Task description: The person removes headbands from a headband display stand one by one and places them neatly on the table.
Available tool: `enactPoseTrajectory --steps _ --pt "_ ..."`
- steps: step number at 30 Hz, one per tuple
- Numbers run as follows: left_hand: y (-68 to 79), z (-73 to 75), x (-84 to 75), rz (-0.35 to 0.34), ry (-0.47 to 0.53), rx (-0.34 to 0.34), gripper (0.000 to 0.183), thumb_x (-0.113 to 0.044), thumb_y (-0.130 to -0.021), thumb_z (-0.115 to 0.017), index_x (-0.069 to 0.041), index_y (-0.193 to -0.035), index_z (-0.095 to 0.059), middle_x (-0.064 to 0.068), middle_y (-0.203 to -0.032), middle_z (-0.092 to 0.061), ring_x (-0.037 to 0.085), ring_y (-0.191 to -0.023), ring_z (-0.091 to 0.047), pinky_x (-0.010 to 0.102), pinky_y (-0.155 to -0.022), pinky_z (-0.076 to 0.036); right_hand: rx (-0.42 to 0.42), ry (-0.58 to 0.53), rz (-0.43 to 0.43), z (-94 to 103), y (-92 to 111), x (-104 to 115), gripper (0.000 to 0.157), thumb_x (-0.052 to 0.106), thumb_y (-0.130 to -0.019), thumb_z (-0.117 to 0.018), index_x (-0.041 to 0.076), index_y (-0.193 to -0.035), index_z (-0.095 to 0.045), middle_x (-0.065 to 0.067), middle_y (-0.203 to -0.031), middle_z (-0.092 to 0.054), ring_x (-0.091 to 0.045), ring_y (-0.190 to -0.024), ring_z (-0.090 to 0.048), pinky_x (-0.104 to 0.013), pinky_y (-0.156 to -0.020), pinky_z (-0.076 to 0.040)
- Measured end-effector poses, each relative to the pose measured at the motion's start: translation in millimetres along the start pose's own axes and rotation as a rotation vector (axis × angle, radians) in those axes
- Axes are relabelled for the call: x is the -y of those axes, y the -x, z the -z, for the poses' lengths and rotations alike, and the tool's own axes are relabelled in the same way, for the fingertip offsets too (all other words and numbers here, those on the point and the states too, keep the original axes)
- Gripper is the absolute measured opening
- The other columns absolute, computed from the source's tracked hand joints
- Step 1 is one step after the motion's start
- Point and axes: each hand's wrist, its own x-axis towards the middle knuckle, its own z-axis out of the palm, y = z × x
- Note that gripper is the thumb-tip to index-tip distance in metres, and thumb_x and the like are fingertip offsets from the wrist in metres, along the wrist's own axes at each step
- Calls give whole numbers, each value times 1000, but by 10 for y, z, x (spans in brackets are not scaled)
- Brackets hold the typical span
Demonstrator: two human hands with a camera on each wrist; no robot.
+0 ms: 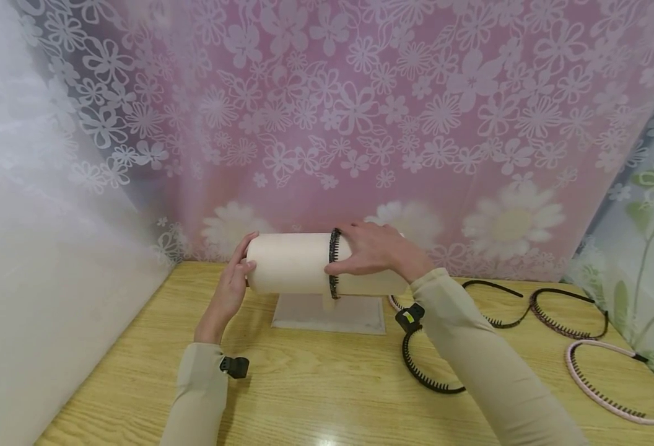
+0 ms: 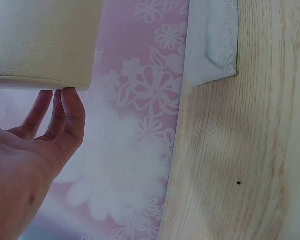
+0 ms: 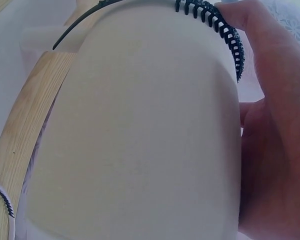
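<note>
A cream padded cylinder [image 1: 288,263] lies level on a short post above a pale rectangular base [image 1: 327,314], like a headband display stand. My left hand [image 1: 230,291] grips its left end, thumb in front; in the left wrist view the fingertips [image 2: 72,97] meet the end's rim. Around the cylinder's middle sits a black toothed headband [image 1: 334,263], its teeth turned to the right. My right hand [image 1: 371,248] holds this headband from above, thumb at the front and fingers over the top. One slim tip of the headband [image 3: 72,30] sticks out past the cylinder in the right wrist view.
Several toothed headbands lie on the wooden table [image 1: 299,384] at the right, among them a black one [image 1: 416,368], a dark one [image 1: 555,325] and a pink one [image 1: 594,393]. A pink flowered curtain [image 1: 327,124] hangs close behind the stand; a white wall surface [image 1: 54,248] borders the left.
</note>
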Motion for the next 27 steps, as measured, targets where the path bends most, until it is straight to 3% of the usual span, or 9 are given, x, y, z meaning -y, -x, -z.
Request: enactPoseTrajectory --steps 6,18,27 --pt "-4 4 0 -7 -1 4 57 -24 -107 -33 -30 -163 -27 14 -158 -36 44 -125 -51 47 -85 -51 12 -4 8 16 19 -25 104 77 -83 -57 14 -162 -30 -18 -164 -36 -40 -146 -42 -66 -108 -41" --pt "5 8 -4 7 -20 -2 55 -26 -108 -33 -39 -161 -28 13 -159 -36 43 -125 -50 45 -84 -50 11 -25 23 43 92 -110 104 76 -83 -60 16 -163 -29 -17 -164 -37 -39 -146 -42 -62 -108 -43" --pt "2 5 9 7 1 3 55 -26 -108 -33 -37 -162 -27 14 -159 -35 44 -127 -49 53 -89 -51 -20 -23 38 33 153 -174 104 80 -82 -60 22 -163 -30 -18 -153 -49 -35 -117 -63 -52 -87 -55"
